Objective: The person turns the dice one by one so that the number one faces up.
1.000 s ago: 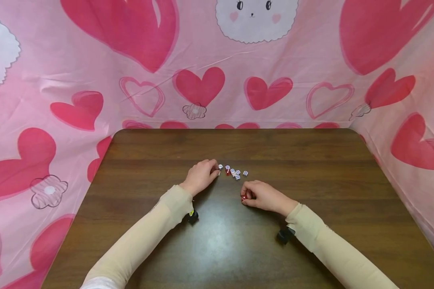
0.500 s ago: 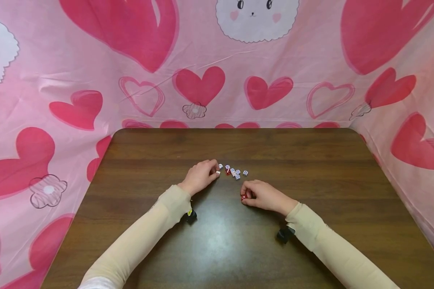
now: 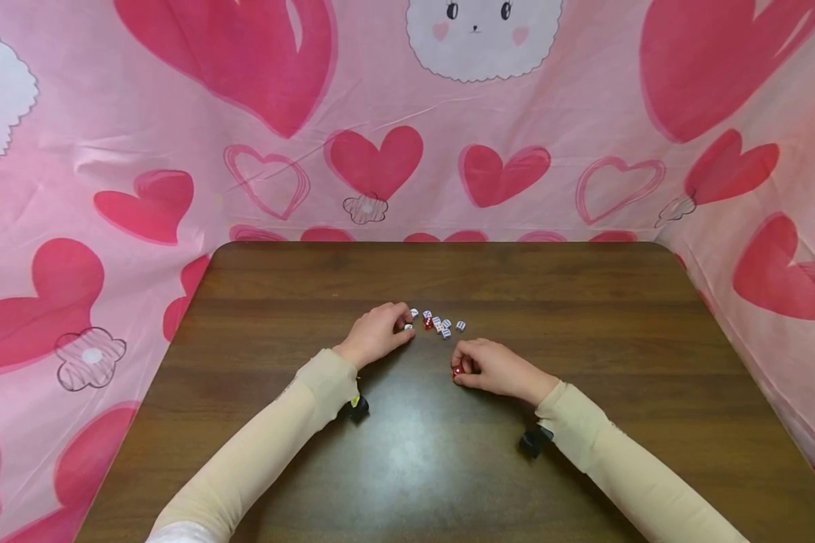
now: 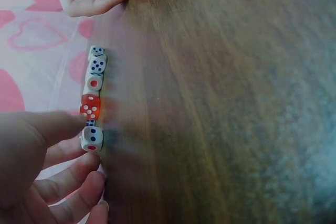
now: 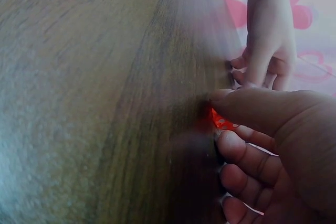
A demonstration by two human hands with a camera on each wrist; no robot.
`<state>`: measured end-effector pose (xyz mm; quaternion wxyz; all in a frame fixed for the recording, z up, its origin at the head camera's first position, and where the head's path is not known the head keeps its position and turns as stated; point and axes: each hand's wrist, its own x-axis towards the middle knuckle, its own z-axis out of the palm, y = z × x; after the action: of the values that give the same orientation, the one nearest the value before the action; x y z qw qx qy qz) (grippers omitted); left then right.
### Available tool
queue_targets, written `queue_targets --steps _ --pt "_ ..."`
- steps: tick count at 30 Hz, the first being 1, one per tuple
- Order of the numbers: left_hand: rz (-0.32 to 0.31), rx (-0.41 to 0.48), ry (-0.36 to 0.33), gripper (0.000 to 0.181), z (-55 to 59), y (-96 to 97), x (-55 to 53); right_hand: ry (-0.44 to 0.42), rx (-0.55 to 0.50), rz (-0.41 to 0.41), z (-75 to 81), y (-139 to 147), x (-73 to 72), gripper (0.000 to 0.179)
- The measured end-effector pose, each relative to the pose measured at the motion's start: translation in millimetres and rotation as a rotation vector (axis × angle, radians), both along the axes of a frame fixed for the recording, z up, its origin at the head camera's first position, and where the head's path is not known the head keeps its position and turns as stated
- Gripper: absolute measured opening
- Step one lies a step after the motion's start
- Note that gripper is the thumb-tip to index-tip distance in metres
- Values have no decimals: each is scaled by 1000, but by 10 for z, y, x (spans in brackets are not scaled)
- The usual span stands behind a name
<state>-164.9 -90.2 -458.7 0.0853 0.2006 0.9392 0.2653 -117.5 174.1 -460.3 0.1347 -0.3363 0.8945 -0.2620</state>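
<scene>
Around a white die (image 4: 92,139) at the left of a small group, my left hand (image 3: 378,332) has its thumb and fingers parted. In the left wrist view the thumb tip lies right beside this die, fingertips on its other side. My right hand (image 3: 492,367) pinches a red translucent die (image 3: 458,371) between thumb and fingers, low over the table; in the right wrist view the thumb covers much of that die (image 5: 223,121). Between the hands, farther back, sit another red die (image 3: 429,323) and several white dice (image 3: 446,332) with blue dots.
A single white die (image 3: 461,326) stands a little right of the group. The brown wooden table (image 3: 407,467) reaches back to a pink cloth (image 3: 435,105) printed with hearts. Black wrist cameras (image 3: 533,442) hang below both sleeves.
My left thumb has moved away from the fingers, and the white die they pinched now shows lower in the gap. The right hand and its red die stay in place.
</scene>
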Motion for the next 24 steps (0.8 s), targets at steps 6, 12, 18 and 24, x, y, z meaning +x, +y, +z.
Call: queue_targets --steps 6,12,18,24 --pt "0 23 -15 13 -6 -12 5 0 -4 -2 5 1 11 17" --pt "-10 48 -25 13 -8 -30 9 -10 0 -10 -5 8 10 17" --pt "-23 55 -20 15 -15 -41 17 -14 2 -12 -17 9 3 17" --pt "-22 91 8 14 -27 -54 32 -15 -3 -9 -26 7 -2 17"
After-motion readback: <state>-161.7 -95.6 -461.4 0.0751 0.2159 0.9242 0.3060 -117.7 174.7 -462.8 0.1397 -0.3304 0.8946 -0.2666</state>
